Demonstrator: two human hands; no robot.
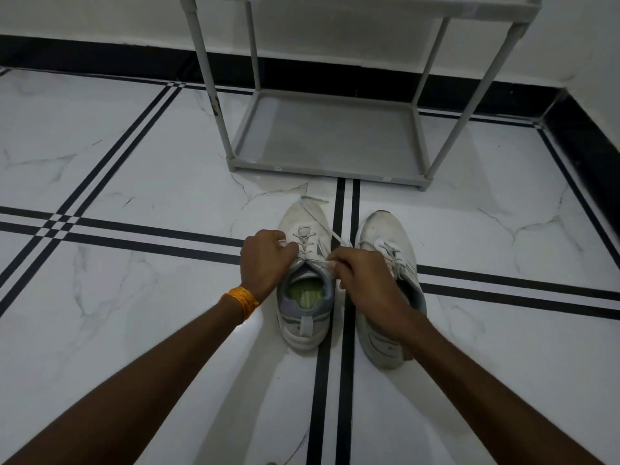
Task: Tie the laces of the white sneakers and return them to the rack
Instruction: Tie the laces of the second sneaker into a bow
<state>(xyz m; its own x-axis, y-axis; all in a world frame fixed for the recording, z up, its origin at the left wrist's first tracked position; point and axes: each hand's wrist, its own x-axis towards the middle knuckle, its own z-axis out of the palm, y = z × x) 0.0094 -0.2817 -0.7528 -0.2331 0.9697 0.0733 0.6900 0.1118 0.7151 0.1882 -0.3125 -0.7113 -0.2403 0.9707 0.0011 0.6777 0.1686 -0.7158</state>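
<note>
Two white sneakers stand side by side on the floor, toes toward the rack. The left sneaker (304,310) has a grey collar and a green insole. My left hand (266,260) pinches one lace end at its left side. My right hand (360,280) grips the other lace end (335,234), which runs up over the toe. A short stretch of lace is pulled taut between both hands across the tongue. The right sneaker (385,239) lies partly under my right wrist, its laces bunched on top.
A grey shoe rack (330,171) stands just beyond the sneakers against the wall, its bottom shelf bare and an upper shelf at the frame's top. White marble floor tiles with black stripes surround the shoes. A black skirting runs along the walls.
</note>
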